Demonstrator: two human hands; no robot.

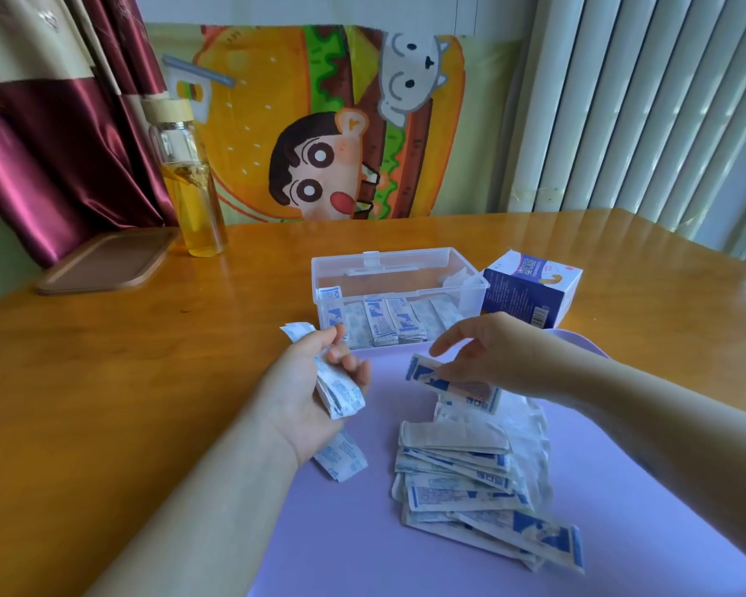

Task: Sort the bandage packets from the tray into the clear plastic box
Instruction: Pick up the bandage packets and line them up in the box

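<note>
White-and-blue bandage packets [470, 480] lie in a loose heap on the right half of a lavender tray [362, 553], close to the viewer. A lone packet [341, 461] lies apart on the tray's left side, partly under the left wrist. The left hand [315, 389], palm up, has its fingers curled round a small bundle [339, 392] of packets. The right hand [492, 355], above the far end of the heap, pinches one raised packet [448, 383], forefinger stretched forward. Just beyond the tray stands the clear plastic box [399, 269], its top open, with a row of packets [388, 321] upright along its near wall. A blue carton [530, 295] stands just beside the box, on its right. Everything rests on a glossy wooden table [147, 381]. At the far left are a glass bottle [192, 187] of yellow liquid and a brown board [104, 265]. A cartoon burger cloth [319, 122] hangs behind.
</note>
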